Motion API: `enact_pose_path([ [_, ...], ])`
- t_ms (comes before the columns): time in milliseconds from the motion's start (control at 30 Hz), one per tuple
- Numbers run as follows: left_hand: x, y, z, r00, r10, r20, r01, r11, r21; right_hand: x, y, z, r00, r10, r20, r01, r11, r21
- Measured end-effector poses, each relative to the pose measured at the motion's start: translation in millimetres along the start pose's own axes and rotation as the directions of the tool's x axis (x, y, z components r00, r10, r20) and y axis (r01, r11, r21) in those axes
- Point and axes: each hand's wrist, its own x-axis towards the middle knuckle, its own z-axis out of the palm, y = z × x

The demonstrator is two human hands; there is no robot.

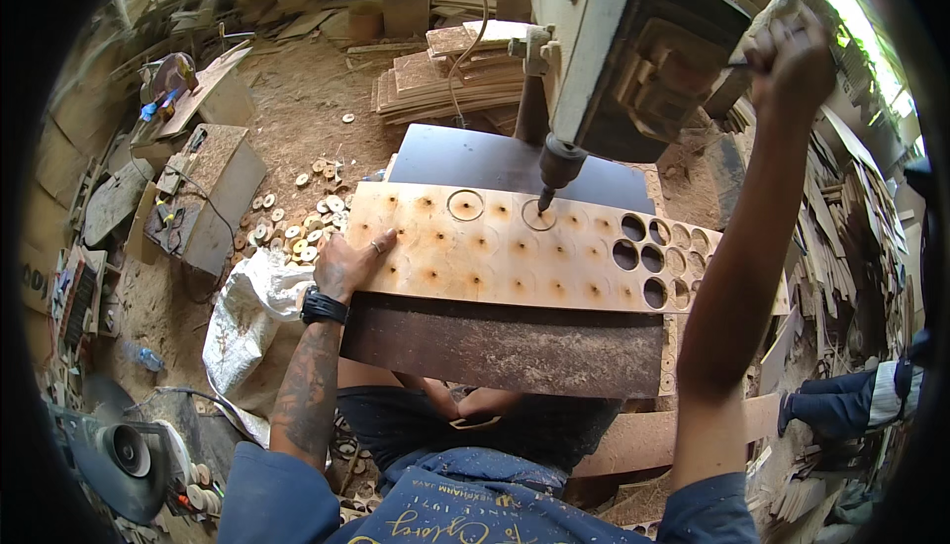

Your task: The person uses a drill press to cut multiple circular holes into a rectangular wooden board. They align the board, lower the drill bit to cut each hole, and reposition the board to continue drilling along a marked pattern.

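A pale plywood board (505, 257) lies across a dark brown work surface (495, 341). Rows of small scorched drill marks cover it, and several round holes are cut through toward its right end. My left hand (348, 265) grips the board's left end, thumb on top; its other fingers are partly hidden. Raised at the upper right, my right hand (795, 61) is closed round the feed handle of a drill press (633, 59). The drill chuck (561, 160) points down, its bit at the board inside a ring-shaped groove. A second ring groove shows left of it.
Cut wooden discs (297, 223) lie scattered on the dusty floor at left, near a white sack (242, 321). Stacked plywood sheets (445, 79) stand behind the press. A wooden box (208, 193) and a fan (124, 450) are farther left. At right, another person's leg (831, 406) shows.
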Motion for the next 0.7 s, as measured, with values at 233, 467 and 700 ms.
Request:
enact_pose_path([
  [233,20.8,-42.1,-53.1,0.999,-0.023,-0.039,0.024,0.999,0.037,104.5,43.9,19.8,0.987,0.152,-0.058,-0.161,0.965,-0.209],
  [467,29.4,-63.0,-60.4,0.996,0.032,-0.079,-0.037,0.997,-0.067,78.1,33.0,22.8,0.985,-0.021,-0.174,-0.008,0.986,-0.164],
  [700,31.5,-60.0,-60.2,0.987,-0.03,-0.16,0.037,0.998,0.042,13.7,1.8,2.9,0.994,0.052,-0.1,-0.055,0.998,-0.019],
])
